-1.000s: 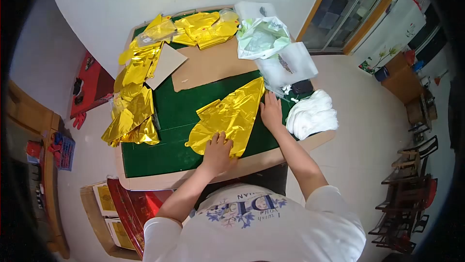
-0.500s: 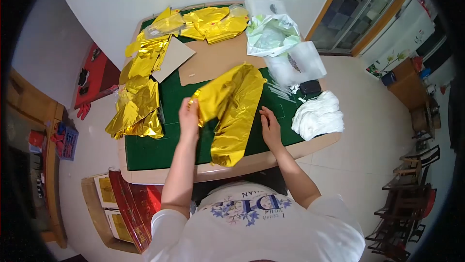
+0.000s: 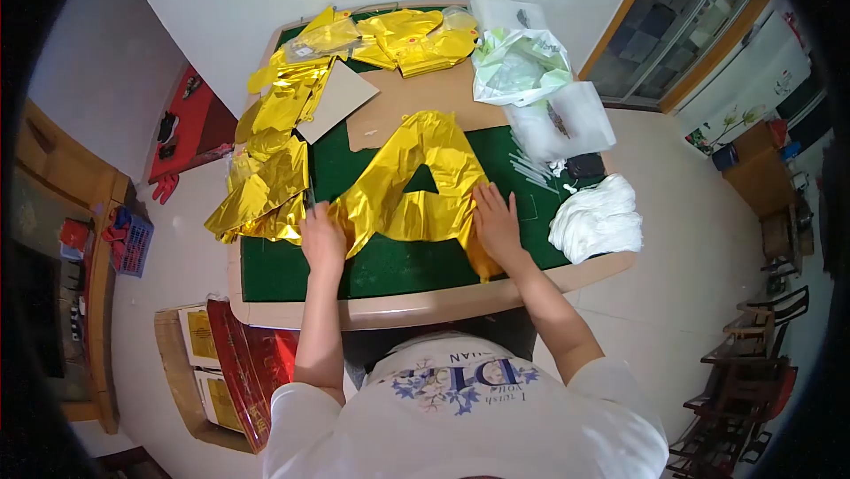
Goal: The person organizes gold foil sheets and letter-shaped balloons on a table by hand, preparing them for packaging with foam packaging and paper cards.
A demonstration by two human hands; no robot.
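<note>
A gold foil balloon shaped like a letter A (image 3: pixel 416 160) lies spread on the green table top (image 3: pixel 398 271), with a triangular hole in its middle. My left hand (image 3: pixel 323 235) is at the balloon's lower left leg, its fingers closed on what looks like the foil edge. On the right leg lies my right hand (image 3: pixel 498 220), fingers extended and pressed on the foil. More gold foil (image 3: pixel 270 182) is heaped at the left, close to my left hand.
Beyond the balloon are brown cardboard (image 3: pixel 443 94), a grey board (image 3: pixel 339 100) and more gold foil balloons (image 3: pixel 416 41). At right are a plastic bag (image 3: pixel 522 67), thin clear sticks (image 3: pixel 534 169), a black object (image 3: pixel 585 166) and a white bundle (image 3: pixel 598 220). An open box (image 3: pixel 181 373) stands below left.
The folded balloon has been opened out flat into its A shape. My left hand has moved down and left with its leg; my right hand has come onto the other leg.
</note>
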